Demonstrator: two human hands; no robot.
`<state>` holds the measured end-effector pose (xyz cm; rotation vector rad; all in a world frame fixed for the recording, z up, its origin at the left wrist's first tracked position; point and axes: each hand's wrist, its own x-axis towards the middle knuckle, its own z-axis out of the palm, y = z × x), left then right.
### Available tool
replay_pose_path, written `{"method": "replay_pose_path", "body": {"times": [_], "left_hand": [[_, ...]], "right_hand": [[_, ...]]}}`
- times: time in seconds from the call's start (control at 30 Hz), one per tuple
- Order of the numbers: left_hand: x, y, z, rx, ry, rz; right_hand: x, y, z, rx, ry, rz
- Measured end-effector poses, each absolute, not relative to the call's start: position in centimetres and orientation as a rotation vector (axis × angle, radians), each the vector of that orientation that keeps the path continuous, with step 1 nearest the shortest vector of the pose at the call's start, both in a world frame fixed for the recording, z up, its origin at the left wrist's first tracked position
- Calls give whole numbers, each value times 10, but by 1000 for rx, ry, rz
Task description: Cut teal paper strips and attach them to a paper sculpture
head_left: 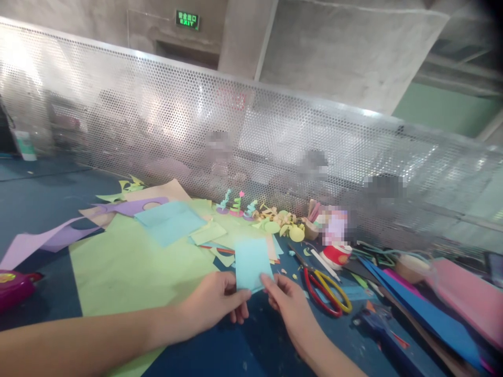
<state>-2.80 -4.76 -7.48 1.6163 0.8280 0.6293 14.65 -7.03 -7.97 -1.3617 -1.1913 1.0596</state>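
Note:
A light blue paper piece (252, 264) is held up between my two hands, above the near edge of a large green sheet (121, 267). My left hand (220, 301) pinches its lower left corner, thumb in front. At the lower right, my right hand (286, 301) grips the paper between thumb and fingers. The piece looks folded or layered at its bottom edge. Just beyond it lie small paper pieces in several colours. Red and yellow handled scissors (324, 288) rest to the right of my right hand.
Purple paper scraps (133, 208) and a blue sheet (171, 220) lie left. Small paper spirals (237, 205) stand near the perforated metal panel (157, 115). On the right are a red and white tape roll (337, 255), a glue gun (383, 332) and coloured sheets (467, 298). A magenta tool (15, 290) sits far left.

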Motion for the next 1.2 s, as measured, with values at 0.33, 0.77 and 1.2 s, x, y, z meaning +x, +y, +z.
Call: {"method": "replay_pose_path", "body": {"times": [0.33, 0.77, 1.2], "left_hand": [[-28, -43, -72, 1503, 798, 700], [-29, -43, -73, 1484, 782, 652], [-31, -42, -73, 1581, 820, 688]], "right_hand": [[149, -69, -77, -1271, -1073, 1193], [151, -69, -84, -1262, -1102, 1165], [151, -70, -79, -1295, -1142, 1134]]}}
